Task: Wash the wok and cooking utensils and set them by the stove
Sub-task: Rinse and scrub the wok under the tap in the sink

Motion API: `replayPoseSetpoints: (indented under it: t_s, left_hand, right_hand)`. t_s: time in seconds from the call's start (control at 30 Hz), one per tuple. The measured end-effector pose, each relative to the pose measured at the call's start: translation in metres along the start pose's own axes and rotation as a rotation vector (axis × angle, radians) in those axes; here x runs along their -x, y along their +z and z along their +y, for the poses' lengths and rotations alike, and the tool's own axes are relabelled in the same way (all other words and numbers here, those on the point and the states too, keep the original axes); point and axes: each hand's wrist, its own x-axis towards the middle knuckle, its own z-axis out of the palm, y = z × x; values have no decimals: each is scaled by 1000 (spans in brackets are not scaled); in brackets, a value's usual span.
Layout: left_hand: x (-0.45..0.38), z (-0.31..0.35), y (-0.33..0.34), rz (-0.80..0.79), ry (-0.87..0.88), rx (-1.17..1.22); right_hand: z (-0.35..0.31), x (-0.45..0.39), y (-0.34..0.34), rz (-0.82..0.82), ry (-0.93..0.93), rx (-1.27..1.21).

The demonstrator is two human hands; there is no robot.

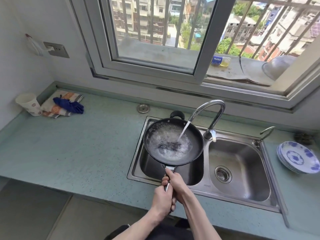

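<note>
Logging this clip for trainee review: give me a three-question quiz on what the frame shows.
1. True or false: both hands grip the wok handle.
2. Where does the faucet stream land? A) right basin B) inside the wok C) countertop
3. Fill in: the stacked blue-patterned plates sit to the ___ of the sink.

Key: 1 true, left hand and right hand; 2 B; 3 right.

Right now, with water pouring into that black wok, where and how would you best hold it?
By the long handle on the near side of the wok, as both hands do now: right hand near the bowl, left hand behind. The handle points toward the person. The small loop handle sits at the far rim, beside the faucet.
</note>
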Motion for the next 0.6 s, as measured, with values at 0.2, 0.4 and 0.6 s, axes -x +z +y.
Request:
replayPoseSetpoints:
  t_s: [0.2, 0.4, 0.6]
  left_hand:
    - [1, -1, 10, -70, -10, -16]
    - [-5, 4, 8, -66, 13, -27]
    - [-12, 11, 3, -5, 28, -9]
  right_hand:
    - [0, 4, -16, 49, -8, -19]
    - [-7, -3, -13, 50, -10, -50]
    - [-12, -12, -1, 9, 0, -20]
